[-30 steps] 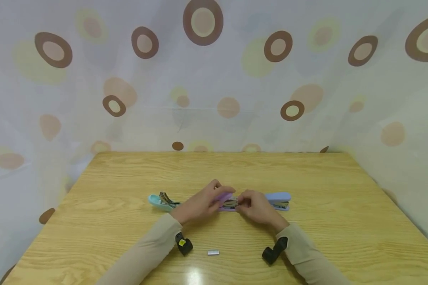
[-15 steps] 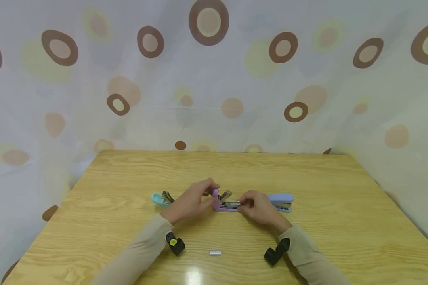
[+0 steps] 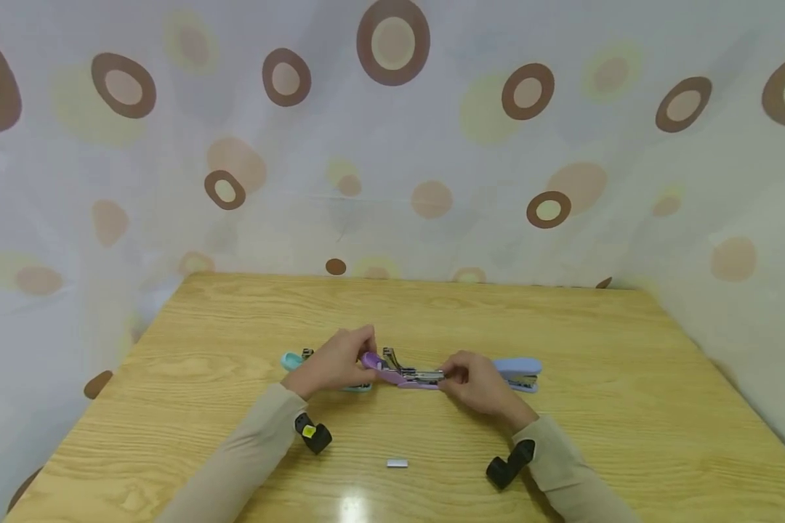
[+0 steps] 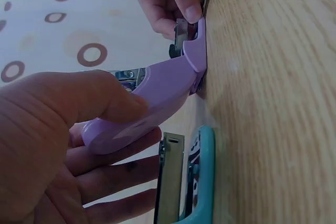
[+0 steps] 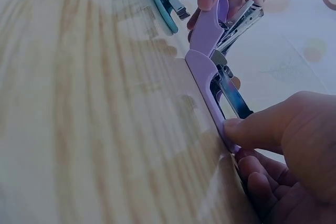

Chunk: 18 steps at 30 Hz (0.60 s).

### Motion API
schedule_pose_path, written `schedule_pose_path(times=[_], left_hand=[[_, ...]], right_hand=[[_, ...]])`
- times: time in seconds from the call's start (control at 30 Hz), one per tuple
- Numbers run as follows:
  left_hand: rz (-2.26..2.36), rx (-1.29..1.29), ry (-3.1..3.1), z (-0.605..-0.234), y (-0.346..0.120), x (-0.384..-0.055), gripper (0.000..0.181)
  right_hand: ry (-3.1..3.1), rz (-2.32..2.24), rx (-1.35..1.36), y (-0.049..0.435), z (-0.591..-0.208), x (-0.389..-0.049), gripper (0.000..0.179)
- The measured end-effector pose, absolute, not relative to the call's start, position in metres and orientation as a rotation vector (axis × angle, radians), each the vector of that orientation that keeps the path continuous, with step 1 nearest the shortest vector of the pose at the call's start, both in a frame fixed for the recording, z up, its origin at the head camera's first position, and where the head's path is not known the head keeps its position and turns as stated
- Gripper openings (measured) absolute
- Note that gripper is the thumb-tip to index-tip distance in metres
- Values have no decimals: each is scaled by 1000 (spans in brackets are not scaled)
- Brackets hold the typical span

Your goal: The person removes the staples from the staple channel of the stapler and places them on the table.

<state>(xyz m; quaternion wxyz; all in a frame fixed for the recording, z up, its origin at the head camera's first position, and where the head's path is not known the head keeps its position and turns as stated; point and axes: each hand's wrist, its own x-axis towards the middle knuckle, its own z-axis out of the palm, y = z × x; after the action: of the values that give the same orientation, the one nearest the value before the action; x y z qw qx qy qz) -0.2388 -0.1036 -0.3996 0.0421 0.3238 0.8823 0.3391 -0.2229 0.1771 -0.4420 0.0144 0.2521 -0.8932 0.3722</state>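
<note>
Swinging outward, the cover [image 3: 387, 371] of the purple stapler [image 3: 419, 386] lies folded further back in the head view than half a second ago, baring its staple channel [image 3: 424, 375] for work. The left hand [image 3: 336, 359] pinches the cover, the right hand [image 3: 474, 381] the base's opposite end. The stapler sits on the table [image 3: 530, 319] between a teal stapler [image 3: 291, 361] and a blue stapler [image 3: 518, 365], each partly hidden by a hand; a small pale strip [image 3: 397, 463] lies nearer the person.

In the left wrist view, the lower edge cuts off the teal stapler.

In the right wrist view, I cannot tell whether the channel holds staples.
</note>
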Motion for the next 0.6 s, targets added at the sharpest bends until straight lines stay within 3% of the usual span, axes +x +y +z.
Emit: schedule_pose_path(times=[0.17,0.5,0.6], left_hand=[[954,969,2692,-398,-101,-240,48],[854,1136,2659,-402,-83,-244,57],[833,1205,2661,-403,-77,-246,50]], right_hand=[[-2776,1150,795,179,-440,-225,10],[-2785,1154,795,182,-443,-227,8],[-2788,1159,798,182,-447,-227,7]])
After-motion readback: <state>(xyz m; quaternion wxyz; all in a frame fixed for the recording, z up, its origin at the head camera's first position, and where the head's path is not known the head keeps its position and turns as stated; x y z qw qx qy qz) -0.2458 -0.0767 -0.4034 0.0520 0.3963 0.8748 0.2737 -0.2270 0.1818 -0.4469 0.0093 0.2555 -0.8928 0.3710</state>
